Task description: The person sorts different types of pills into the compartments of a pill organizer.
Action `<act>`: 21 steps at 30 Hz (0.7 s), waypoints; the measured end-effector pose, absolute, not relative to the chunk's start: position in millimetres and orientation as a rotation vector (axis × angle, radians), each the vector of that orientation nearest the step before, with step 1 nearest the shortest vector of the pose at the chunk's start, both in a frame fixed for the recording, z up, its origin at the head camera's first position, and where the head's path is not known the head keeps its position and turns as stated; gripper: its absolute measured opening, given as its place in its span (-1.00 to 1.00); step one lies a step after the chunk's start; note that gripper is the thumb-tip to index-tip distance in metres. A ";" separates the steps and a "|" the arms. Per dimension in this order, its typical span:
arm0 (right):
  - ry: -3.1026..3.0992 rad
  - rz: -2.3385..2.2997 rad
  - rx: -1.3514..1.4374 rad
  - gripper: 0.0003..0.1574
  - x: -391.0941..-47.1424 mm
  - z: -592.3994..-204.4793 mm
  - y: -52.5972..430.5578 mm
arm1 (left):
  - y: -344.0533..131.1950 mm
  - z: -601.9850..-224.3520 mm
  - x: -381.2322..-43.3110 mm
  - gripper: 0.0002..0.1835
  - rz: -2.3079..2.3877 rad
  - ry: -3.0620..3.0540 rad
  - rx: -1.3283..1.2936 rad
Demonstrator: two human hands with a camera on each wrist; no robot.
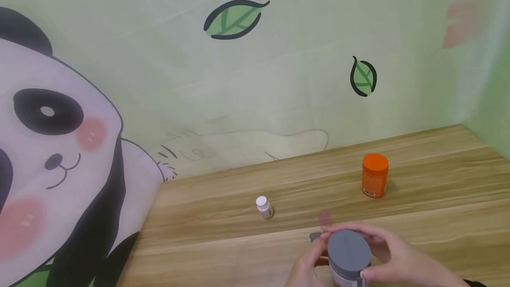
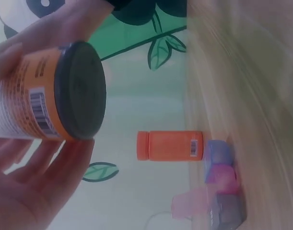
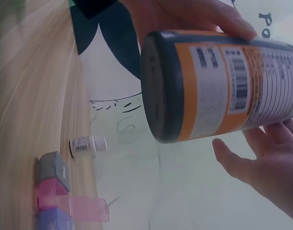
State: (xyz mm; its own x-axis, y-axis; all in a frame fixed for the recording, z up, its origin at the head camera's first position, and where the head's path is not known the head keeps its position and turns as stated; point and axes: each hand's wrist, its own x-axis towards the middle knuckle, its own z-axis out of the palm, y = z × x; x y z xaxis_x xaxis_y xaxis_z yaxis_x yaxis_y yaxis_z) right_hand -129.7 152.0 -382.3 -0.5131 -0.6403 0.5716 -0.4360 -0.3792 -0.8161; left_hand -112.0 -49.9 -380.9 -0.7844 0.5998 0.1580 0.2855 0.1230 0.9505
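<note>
From where I stand, the work is all at the near edge of the table [image 1: 199, 229], where a person holds a large jar [image 2: 50, 91] between 2 hands, its orange-and-white label facing the wrist cameras. It is roughly upright, with its dark base off the wood. The left hand [image 1: 308, 262] grips 1 side, fingers curled round it; the right hand [image 1: 398, 254] grips the other, its thumb against the front, close under the grey lid [image 1: 349, 251]. The lid is on, and I cannot tell whether either hand is twisting it.

I'd judge the step in hand to be handling this jar, with the next move calling for a steady 2-handed hold while its base hangs clear.

Just beyond the hands sits a row of 3 small boxes, side by side: grey [image 3: 54, 168], pink [image 3: 48, 191] and blue [image 3: 56, 219]. The pink flap [image 1: 324, 219] sticks up, so it could get knocked if the jar comes forward or down carelessly. From above, the jar and hands hide most of that row.

Farther back, a small white bottle [image 1: 264, 207] and an orange jar [image 1: 375, 176] stand upright, capped and well apart, out of the way.
</note>
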 end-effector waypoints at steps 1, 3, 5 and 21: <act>1.730 -2.021 -1.432 -0.28 -128.7 -382.0 152.0 | -49.5 -381.8 -111.5 -0.33 1.717 2.177 0.891; 1.872 -2.025 -1.370 -0.23 -126.2 -381.6 151.2 | -48.1 -383.3 -110.1 -0.38 1.732 2.251 0.895; 1.973 -2.039 -1.313 -0.19 -123.6 -381.9 149.0 | -46.3 -384.6 -107.6 -0.42 1.738 2.331 0.864; 2.516 -2.014 -0.228 -0.20 -98.5 -384.7 119.1 | -39.8 -394.8 -106.3 -0.49 1.746 2.583 0.813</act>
